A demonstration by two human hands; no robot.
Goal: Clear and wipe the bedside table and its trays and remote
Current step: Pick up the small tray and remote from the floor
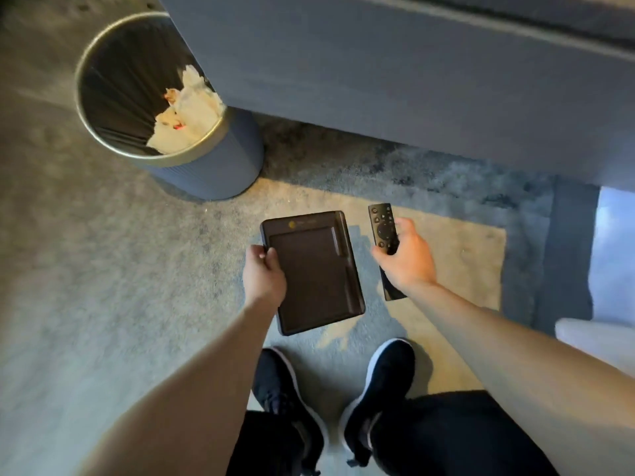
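Tray (314,269), dark brown, shallow and empty, gripped by left fingers (271,257); right fingers (385,254) clasp black remote (383,231).

The room is dim, with a warm patch of light on the grey carpet (446,249) right of the round grey metal-rimmed waste bin (206,166). Cold bluish-white glare blows out the frame edge far right of the bin. The bin casts a soft shadow at its base; its dark inside swallows detail. Edges bend with wide-angle distortion, and the whole picture is slightly soft with motion blur.
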